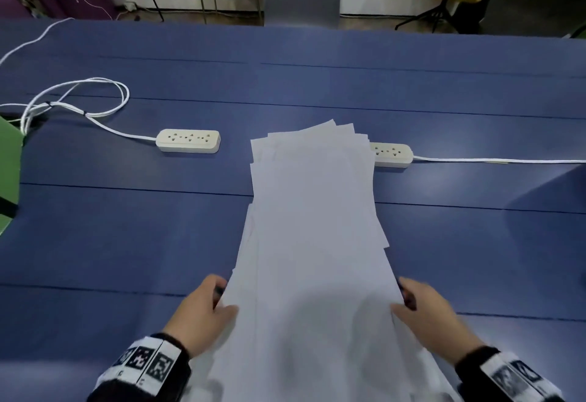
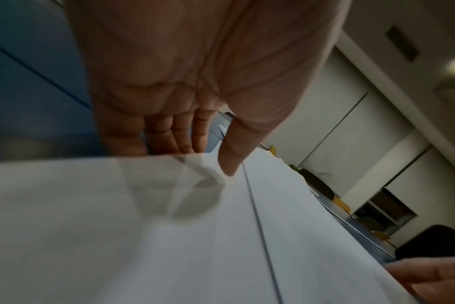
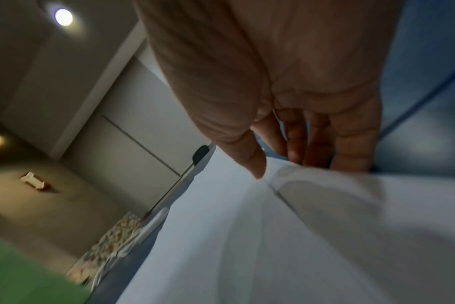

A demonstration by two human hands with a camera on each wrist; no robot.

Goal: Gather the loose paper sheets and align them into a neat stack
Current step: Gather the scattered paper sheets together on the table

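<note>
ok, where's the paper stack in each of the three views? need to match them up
Head: paper stack runs from centre to the bottom edge, left hand and right hand gripping its sides.
Left wrist: fills the lower half, thumb on top.
Right wrist: lower right, thumb on top.
Shared landmark: the blue table under the sheets, in all three.

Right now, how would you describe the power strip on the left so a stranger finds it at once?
On the blue table, look left of the paper sheets. The left power strip lies there in full view. Unlike the right power strip, partly hidden by the sheets, its white cable ends in a coiled loop.
</note>
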